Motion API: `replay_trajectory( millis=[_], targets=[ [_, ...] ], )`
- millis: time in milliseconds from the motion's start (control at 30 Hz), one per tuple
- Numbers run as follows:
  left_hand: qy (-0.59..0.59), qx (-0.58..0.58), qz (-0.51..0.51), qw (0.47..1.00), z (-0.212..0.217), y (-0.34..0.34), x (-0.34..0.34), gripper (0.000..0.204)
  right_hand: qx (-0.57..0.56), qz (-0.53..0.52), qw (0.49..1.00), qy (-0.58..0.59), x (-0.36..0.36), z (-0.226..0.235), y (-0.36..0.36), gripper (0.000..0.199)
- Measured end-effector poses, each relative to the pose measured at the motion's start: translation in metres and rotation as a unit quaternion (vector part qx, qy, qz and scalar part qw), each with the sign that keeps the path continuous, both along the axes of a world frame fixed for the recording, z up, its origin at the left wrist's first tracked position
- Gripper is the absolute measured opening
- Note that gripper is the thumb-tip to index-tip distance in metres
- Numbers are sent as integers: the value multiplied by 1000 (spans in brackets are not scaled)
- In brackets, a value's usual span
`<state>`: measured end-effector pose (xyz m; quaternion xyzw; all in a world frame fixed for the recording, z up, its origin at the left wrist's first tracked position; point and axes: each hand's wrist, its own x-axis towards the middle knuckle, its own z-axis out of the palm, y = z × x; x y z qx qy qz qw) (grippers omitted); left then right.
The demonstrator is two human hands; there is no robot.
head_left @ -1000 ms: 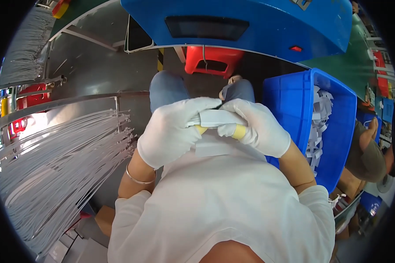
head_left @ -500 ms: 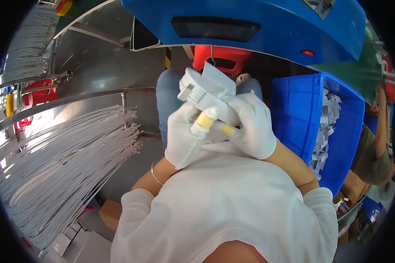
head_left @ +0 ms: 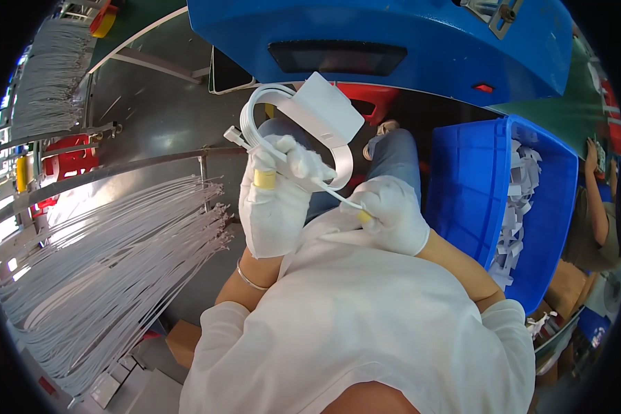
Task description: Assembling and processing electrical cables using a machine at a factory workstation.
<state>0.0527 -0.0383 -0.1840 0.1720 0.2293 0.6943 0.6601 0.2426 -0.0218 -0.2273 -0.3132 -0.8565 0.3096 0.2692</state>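
Observation:
A white cable wound into a loop [head_left: 250, 114] is gripped by my left hand [head_left: 277, 186], which wears a white glove with yellow tape round a finger. One flat connector [head_left: 235, 136] sticks out on the left of that hand. On the far side of the coil sits a white folded card [head_left: 328, 110], its broad face showing. From the coil a single strand of cable [head_left: 339, 199] runs to my right hand [head_left: 393, 214]. That gloved hand is closed on the strand, its fingers pinched together; the strand's end is hidden inside it.
At my right stands a blue bin [head_left: 466, 186] holding white card pieces [head_left: 521, 193]. A blue machine [head_left: 421, 34] spans the far side, above a red stool [head_left: 366, 96]. Bundled white cables [head_left: 117, 255] hang on a rail at my left. A co-worker's arm [head_left: 595, 200] shows far right.
The coil has opened out and moved up and left with my left hand. My right hand has drawn away from it, pulling a strand of cable. The card now shows its flat face.

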Motion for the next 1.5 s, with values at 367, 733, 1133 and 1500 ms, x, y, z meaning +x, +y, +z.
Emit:
replay_trajectory(
  millis=[367, 733, 1133, 1500],
  targets=[
    [10, 38, 18, 999, -3, 10, -10, 26, 2, 30, 999, -10, 8, -1, -7, 29],
    [76, -19, -73, 994, -1, 6, -2, 33, -157, -183, 964, 110, 4, 45, 23, 47],
    [166, -74, -277, 943, 21, -10, 13, 56, 138, -4, 990, 39, 11, 73, 61, 47],
    [142, -32, -375, 916, 20, -1, 4, 53, -139, 100, 982, 85, 36, 88, 69, 43]
  ],
)
